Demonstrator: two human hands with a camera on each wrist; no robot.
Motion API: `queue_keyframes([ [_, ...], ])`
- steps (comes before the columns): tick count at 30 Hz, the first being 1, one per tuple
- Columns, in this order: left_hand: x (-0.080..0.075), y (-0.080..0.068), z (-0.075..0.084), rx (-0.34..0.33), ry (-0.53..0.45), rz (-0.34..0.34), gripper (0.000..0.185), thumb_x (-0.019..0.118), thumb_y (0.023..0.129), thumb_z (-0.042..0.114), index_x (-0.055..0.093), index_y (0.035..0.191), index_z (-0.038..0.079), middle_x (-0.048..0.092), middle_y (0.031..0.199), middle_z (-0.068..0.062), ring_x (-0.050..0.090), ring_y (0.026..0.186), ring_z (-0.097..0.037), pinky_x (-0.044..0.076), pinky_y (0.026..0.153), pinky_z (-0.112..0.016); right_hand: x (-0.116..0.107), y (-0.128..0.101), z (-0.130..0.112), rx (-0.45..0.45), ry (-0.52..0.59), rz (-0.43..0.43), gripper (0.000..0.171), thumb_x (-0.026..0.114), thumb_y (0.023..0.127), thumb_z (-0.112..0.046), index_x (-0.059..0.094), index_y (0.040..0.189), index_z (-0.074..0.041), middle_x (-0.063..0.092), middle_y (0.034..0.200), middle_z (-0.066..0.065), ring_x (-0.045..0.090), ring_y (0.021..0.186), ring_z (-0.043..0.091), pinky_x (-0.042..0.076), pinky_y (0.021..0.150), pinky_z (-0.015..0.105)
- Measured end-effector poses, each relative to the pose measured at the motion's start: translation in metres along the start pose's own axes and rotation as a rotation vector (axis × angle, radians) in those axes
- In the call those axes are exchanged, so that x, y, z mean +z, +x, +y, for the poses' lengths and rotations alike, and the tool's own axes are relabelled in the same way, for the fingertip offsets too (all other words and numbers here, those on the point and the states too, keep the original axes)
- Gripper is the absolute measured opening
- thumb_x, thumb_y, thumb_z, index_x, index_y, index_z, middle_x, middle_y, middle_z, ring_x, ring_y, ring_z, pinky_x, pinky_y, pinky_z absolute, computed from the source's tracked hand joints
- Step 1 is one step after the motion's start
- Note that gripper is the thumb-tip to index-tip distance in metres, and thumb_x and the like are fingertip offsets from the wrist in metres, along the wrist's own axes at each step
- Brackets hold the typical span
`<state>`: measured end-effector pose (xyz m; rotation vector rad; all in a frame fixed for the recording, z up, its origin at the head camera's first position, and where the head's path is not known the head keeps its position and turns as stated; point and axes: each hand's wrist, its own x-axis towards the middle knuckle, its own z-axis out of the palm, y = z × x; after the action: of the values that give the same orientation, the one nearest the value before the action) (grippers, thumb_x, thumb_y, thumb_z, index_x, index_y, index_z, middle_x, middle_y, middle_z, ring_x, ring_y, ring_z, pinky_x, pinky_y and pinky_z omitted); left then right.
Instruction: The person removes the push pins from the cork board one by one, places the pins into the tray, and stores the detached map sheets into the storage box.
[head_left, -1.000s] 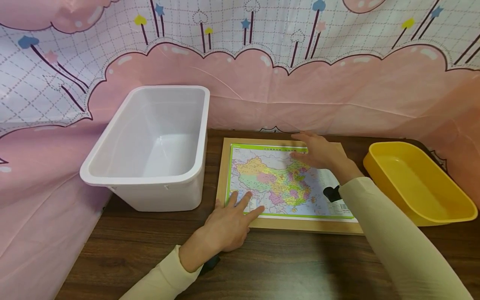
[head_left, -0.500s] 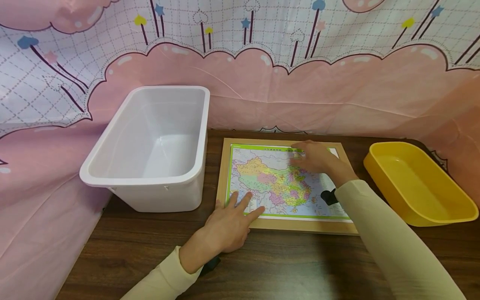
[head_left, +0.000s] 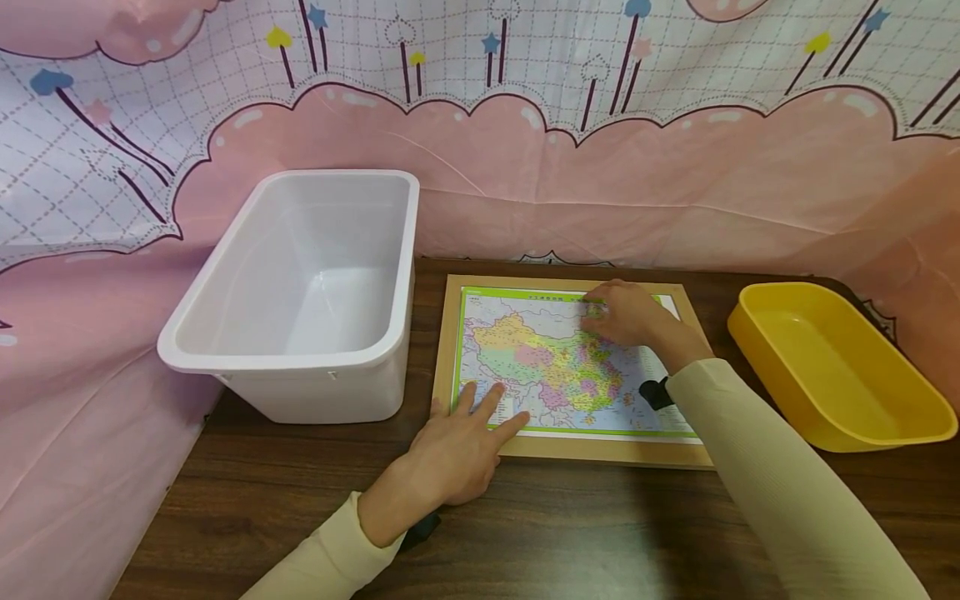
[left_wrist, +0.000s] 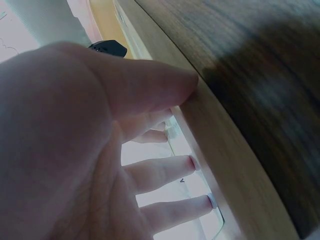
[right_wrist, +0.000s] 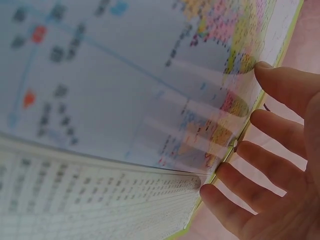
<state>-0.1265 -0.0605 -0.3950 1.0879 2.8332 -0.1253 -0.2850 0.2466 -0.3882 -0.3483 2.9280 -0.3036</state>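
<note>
A coloured map sheet [head_left: 540, 358] with a green border lies in a shallow wooden board [head_left: 585, 450] on the dark table. My left hand [head_left: 487, 408] lies flat, its straight fingers pressing the map's near-left corner; in the left wrist view the left hand [left_wrist: 100, 150] has its thumb on the board's rim [left_wrist: 225, 165]. My right hand [head_left: 618, 312] sits at the map's far-right part with bent fingers. The right wrist view shows the right hand's fingertips [right_wrist: 260, 67] touching the glossy map [right_wrist: 125, 75] near its green edge. Nothing visible is held.
An empty white plastic bin [head_left: 300, 283] stands left of the board. To its right sits a shallow yellow tray [head_left: 840, 367]. A pink patterned curtain [head_left: 675, 183] hangs close behind the table and down the left side. Bare wood tabletop [head_left: 525, 533] lies in front.
My right hand has drawn back slightly from the board's far edge onto the map, and its fingers have gone from flat to bent. The left hand has not moved.
</note>
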Motion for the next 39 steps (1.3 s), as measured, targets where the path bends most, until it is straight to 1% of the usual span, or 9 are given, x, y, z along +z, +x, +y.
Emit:
queue_keyframes([
  [8,0.002,0.001,0.001,0.003,0.025,0.027,0.057,0.061,0.106,0.036,0.045,0.161,0.036,0.04,0.169,-0.01,0.047,0.15,-0.041,0.057,0.099,-0.064,-0.003,0.002,-0.002,-0.007,-0.026,-0.007,0.054,0.068,0.102,-0.033,0.062,0.146,-0.001,0.053,0.157,0.025,0.043,0.151,0.048,0.035,0.124,0.064],
  [16,0.002,0.004,0.001,0.0,0.022,0.028,0.057,0.061,0.106,0.036,0.045,0.161,0.036,0.04,0.169,-0.011,0.047,0.149,-0.041,0.057,0.1,-0.064,-0.005,0.008,0.001,-0.001,-0.026,-0.011,0.047,0.07,0.102,-0.026,0.066,0.141,-0.001,0.058,0.152,0.024,0.05,0.145,0.048,0.04,0.121,0.063],
  [20,0.003,0.005,0.001,-0.006,0.019,0.023,0.057,0.061,0.106,0.036,0.045,0.161,0.036,0.039,0.169,-0.011,0.047,0.15,-0.041,0.057,0.1,-0.064,-0.007,0.01,0.0,-0.018,-0.043,-0.011,0.044,0.069,0.102,-0.023,0.068,0.139,-0.001,0.062,0.147,0.025,0.056,0.137,0.046,0.044,0.117,0.062],
  [24,0.004,0.007,0.001,-0.011,0.016,0.018,0.057,0.06,0.107,0.036,0.044,0.162,0.036,0.038,0.17,-0.011,0.046,0.151,-0.041,0.056,0.101,-0.065,-0.007,0.012,0.0,-0.007,-0.052,-0.006,0.042,0.068,0.102,-0.022,0.069,0.139,-0.002,0.064,0.145,0.025,0.06,0.128,0.041,0.048,0.112,0.06],
  [28,0.005,0.008,0.002,-0.009,0.026,0.034,0.057,0.061,0.107,0.036,0.045,0.161,0.036,0.04,0.169,-0.011,0.048,0.15,-0.041,0.057,0.1,-0.064,-0.007,0.015,0.001,0.005,-0.049,0.003,0.039,0.068,0.102,-0.018,0.07,0.138,-0.003,0.064,0.146,0.025,0.06,0.133,0.044,0.049,0.112,0.06],
  [31,0.006,0.009,0.002,-0.006,0.034,0.051,0.057,0.062,0.106,0.036,0.046,0.16,0.036,0.041,0.168,-0.011,0.049,0.148,-0.041,0.058,0.098,-0.064,-0.007,0.015,0.002,0.012,-0.04,0.014,0.037,0.066,0.102,-0.015,0.071,0.136,-0.002,0.064,0.145,0.026,0.059,0.136,0.048,0.048,0.113,0.062],
  [34,0.006,0.01,0.002,-0.005,0.038,0.06,0.056,0.062,0.106,0.036,0.047,0.16,0.035,0.042,0.168,-0.011,0.049,0.148,-0.041,0.058,0.098,-0.064,-0.007,0.015,0.003,0.023,-0.022,0.027,0.036,0.062,0.103,-0.011,0.071,0.136,0.0,0.064,0.145,0.026,0.059,0.135,0.048,0.049,0.113,0.062],
  [36,0.006,0.01,0.002,-0.006,0.038,0.059,0.057,0.062,0.106,0.035,0.047,0.16,0.035,0.042,0.168,-0.011,0.049,0.148,-0.041,0.058,0.098,-0.064,-0.007,0.015,0.003,0.029,-0.018,0.031,0.036,0.059,0.103,-0.008,0.071,0.136,0.001,0.065,0.144,0.027,0.061,0.133,0.048,0.05,0.112,0.062],
  [39,0.006,0.01,0.002,-0.009,0.035,0.054,0.057,0.062,0.106,0.035,0.046,0.16,0.036,0.041,0.168,-0.011,0.049,0.148,-0.041,0.058,0.098,-0.064,-0.008,0.016,0.003,0.038,-0.018,0.038,0.037,0.057,0.102,-0.004,0.071,0.135,0.001,0.066,0.143,0.026,0.065,0.124,0.042,0.052,0.109,0.06],
])
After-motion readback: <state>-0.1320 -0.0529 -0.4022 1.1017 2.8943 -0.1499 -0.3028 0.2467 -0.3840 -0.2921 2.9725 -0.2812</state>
